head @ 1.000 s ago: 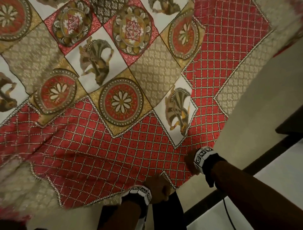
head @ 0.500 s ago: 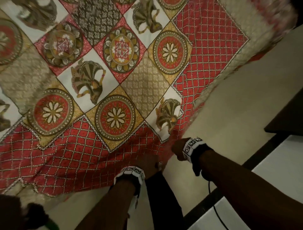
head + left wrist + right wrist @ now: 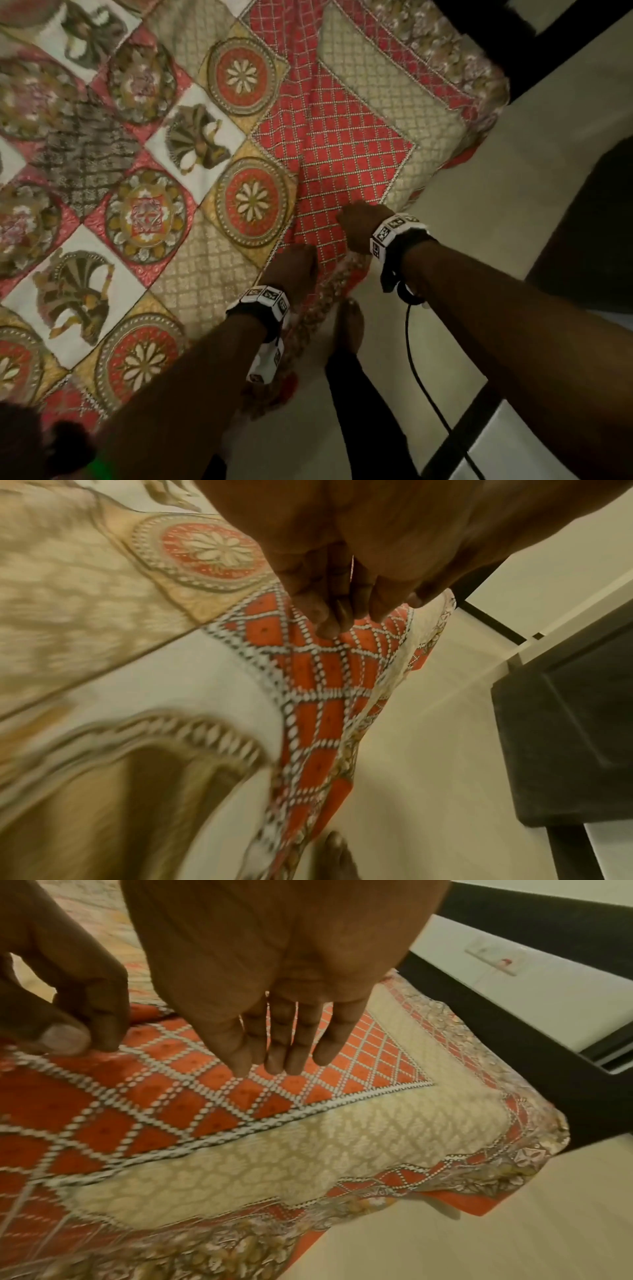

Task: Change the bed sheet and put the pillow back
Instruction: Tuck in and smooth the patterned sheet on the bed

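Observation:
A patchwork bed sheet [image 3: 212, 212] with red lattice, gold medallions and beige panels lies spread over the bed. Its corner drapes over the mattress edge in the right wrist view, bed sheet [image 3: 308, 1137]. My left hand [image 3: 296, 270] pinches a fold of the red lattice at the near edge. In the left wrist view the sheet [image 3: 318, 723] hangs down from the curled fingers of that hand [image 3: 335, 610]. My right hand [image 3: 359, 224] is just to its right, fingers straight over the lattice panel, right hand [image 3: 281, 1047]. No pillow is in view.
Beige floor [image 3: 479, 212] runs along the bed's right side. A dark bed frame [image 3: 514, 1031] rises behind the corner, with a wall socket [image 3: 493, 958] beyond it. Dark furniture [image 3: 589, 240] stands at the right. My bare foot [image 3: 347, 329] is beside the bed edge.
The sheet, held up and spread a second ago, has come down onto the mattress. Both hands moved forward over the bed edge, and the right hand's fingers now lie straight.

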Demonstrator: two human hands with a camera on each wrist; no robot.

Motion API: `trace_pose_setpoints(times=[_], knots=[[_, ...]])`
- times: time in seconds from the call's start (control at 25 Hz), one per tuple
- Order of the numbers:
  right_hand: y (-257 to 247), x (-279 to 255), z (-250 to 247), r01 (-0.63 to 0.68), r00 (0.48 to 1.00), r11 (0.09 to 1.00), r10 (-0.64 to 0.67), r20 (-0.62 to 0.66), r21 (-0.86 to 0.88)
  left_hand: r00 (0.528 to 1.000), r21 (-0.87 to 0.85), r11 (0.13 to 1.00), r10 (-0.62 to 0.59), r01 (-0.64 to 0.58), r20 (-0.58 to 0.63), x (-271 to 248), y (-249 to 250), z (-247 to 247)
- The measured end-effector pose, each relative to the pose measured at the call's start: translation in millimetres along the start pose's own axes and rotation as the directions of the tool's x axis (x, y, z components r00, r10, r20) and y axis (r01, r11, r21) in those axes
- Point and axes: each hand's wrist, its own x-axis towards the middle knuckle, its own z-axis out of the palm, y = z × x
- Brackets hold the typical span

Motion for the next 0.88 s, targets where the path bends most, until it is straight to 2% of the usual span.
trace_pose_setpoints(times=[0.08, 0.16, 0.28, 0.4, 0.56, 0.68, 0.8, 0.88], knots=[[48.6, -8.6, -39.0, -0.057, 0.998, 0.997, 0.054, -0.041, -0.056, 1.000, 0.017, 1.000, 0.024, -0.024, 0.000, 65.6, 32.5, -7.1], [102.8, 2.7, -53.7, -0.094, 0.990, 0.995, 0.089, -0.112, -0.045, 0.998, 0.009, 0.998, 0.067, -0.067, -0.022, 122.9, 56.7, -11.7], [173.9, 15.0, -62.7, -0.126, 0.992, 0.992, 0.126, -0.026, -0.021, 0.995, 0.019, 0.996, 0.083, -0.082, -0.058, 199.0, 89.7, -7.2], [221.9, 24.6, -63.2, -0.114, 0.993, 0.988, 0.111, -0.033, -0.108, 0.997, 0.041, 0.998, 0.047, -0.045, -0.067, 249.6, 118.9, 1.4], [253.1, 40.2, -65.6, -0.041, 0.998, 0.988, 0.033, -0.057, -0.150, 0.998, 0.064, 0.998, 0.017, -0.013, -0.055, 285.2, 143.1, 14.3], [265.9, 49.6, -64.6, 0.048, 0.997, 0.989, -0.057, -0.061, -0.140, 1.000, 0.113, 0.994, -0.004, 0.003, 0.009, 292.2, 153.5, 22.6], [274.9, 46.5, -57.5, 0.056, 0.998, 0.994, -0.053, 0.031, -0.097, 0.992, 0.131, 0.991, -0.008, -0.008, 0.123, 286.9, 168.7, 32.9], [282.8, 44.8, -46.5, 0.053, 0.991, 0.994, -0.042, 0.124, -0.090, 0.988, 0.092, 0.995, 0.025, -0.039, 0.155, 287.4, 176.1, 40.4]])
